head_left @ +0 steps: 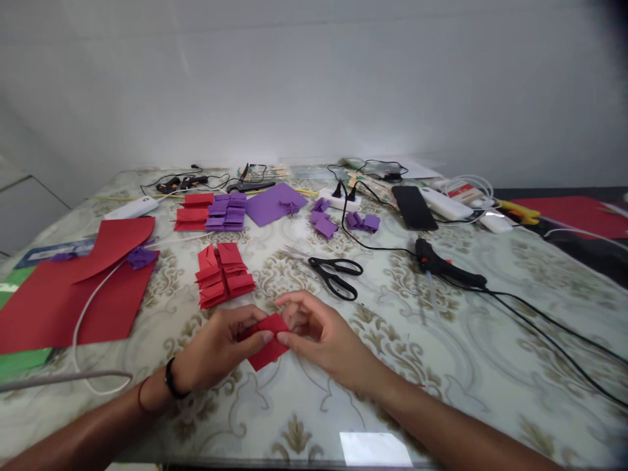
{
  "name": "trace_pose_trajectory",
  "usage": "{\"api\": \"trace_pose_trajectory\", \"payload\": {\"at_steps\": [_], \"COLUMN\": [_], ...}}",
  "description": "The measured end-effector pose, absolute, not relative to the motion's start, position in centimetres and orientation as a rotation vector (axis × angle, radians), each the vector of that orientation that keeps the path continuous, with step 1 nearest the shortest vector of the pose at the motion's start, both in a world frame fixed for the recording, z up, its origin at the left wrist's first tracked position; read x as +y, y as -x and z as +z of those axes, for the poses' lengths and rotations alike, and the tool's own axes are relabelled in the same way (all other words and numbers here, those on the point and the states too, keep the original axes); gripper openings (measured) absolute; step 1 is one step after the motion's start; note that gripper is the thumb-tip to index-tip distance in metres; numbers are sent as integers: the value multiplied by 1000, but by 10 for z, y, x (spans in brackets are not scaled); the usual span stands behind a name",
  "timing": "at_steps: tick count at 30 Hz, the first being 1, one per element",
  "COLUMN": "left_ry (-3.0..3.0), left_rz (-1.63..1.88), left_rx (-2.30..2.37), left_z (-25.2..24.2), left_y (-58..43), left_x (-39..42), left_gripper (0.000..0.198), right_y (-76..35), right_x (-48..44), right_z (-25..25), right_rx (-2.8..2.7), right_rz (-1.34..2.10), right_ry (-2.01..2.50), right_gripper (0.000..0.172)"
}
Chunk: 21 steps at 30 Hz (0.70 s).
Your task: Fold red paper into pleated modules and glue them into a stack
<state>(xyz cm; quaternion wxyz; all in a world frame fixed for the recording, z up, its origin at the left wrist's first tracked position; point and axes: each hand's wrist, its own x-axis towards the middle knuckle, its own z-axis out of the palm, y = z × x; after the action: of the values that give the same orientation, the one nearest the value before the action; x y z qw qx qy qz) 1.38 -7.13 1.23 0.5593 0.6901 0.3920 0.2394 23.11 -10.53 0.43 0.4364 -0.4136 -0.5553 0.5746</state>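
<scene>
A small square of red paper [267,354] is held between my two hands, low over the middle of the table. My left hand [220,343] pinches its left side, thumb on top. On the other side, my right hand [318,333] grips the edge between thumb and fingers, the thumb tips nearly meeting. Just beyond my left hand lies a group of folded red paper pieces [224,275]. Black-handled scissors [338,271] rest beyond my right hand, blades pointing left.
A black glue gun [449,265] with its cord lies right. Behind are folded purple pieces [226,212], purple paper [269,204], a power strip [338,198] and a phone [413,208]. Red sheets [98,307] and a white cable [81,320] occupy the left.
</scene>
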Motion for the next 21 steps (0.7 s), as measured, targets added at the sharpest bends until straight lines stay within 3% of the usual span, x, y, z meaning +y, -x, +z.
{"api": "trace_pose_trajectory", "payload": {"at_steps": [8, 18, 21], "left_ry": [-1685, -1610, -1647], "left_rz": [588, 653, 734], "left_rx": [872, 891, 941], "left_z": [8, 17, 14], "left_y": [-16, -15, -14], "left_x": [-72, -76, -75], "left_gripper": [18, 25, 23], "right_y": [-230, -231, -232], "right_x": [-108, -108, -109], "right_z": [8, 9, 8], "right_rx": [-1593, -1539, -1546], "right_rz": [1191, 1218, 1210], "right_ry": [1138, 1101, 1075], "right_gripper": [10, 9, 25]}}
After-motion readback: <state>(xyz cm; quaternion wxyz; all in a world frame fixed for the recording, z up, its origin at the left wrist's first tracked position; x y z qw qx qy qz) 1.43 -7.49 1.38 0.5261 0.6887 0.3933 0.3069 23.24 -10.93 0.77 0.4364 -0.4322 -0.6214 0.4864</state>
